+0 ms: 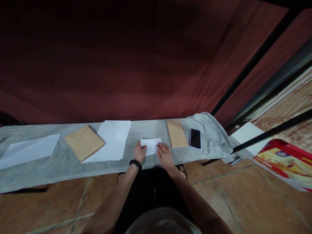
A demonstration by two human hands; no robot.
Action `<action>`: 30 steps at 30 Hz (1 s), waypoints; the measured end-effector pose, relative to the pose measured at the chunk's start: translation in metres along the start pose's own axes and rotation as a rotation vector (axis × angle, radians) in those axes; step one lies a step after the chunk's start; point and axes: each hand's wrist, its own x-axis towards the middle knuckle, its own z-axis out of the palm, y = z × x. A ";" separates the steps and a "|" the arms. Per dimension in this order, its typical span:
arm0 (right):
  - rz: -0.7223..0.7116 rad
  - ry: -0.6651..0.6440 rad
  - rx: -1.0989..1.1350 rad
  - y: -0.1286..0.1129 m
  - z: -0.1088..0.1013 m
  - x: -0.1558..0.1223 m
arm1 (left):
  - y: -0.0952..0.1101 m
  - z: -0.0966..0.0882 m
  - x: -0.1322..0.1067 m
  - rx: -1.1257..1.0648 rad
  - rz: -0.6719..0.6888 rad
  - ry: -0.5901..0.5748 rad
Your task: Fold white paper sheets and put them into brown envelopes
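A small folded white paper (151,145) lies on the grey cloth-covered table (60,162) right in front of me. My left hand (139,152), with a black band on the wrist, curls its fingers on the paper's left edge. My right hand (164,155) lies flat with fingers stretched on the paper's right edge. A brown envelope (176,133) lies just right of the paper, with a dark phone (195,138) beside it.
To the left lie a white sheet (112,139), another brown envelope (84,142) overlapping it, and a further white sheet (29,150). A dark red curtain (122,65) hangs behind the table. A red printed box (285,161) and white papers (247,135) sit at the right on the tiled floor.
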 end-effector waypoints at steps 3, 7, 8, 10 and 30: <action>-0.007 -0.056 -0.088 0.000 0.004 -0.004 | -0.002 0.001 0.000 0.069 -0.049 0.021; 0.031 -0.056 -0.102 -0.003 0.002 -0.001 | 0.000 0.002 -0.003 0.188 0.004 0.036; 0.042 -0.055 -0.098 -0.004 0.001 0.003 | 0.001 0.003 -0.004 0.213 0.031 0.031; 0.050 -0.061 -0.083 -0.006 0.002 0.011 | 0.002 0.005 -0.006 0.256 0.066 0.016; -0.001 -0.047 -0.164 -0.010 0.029 0.015 | 0.005 0.013 -0.045 0.660 0.350 -0.286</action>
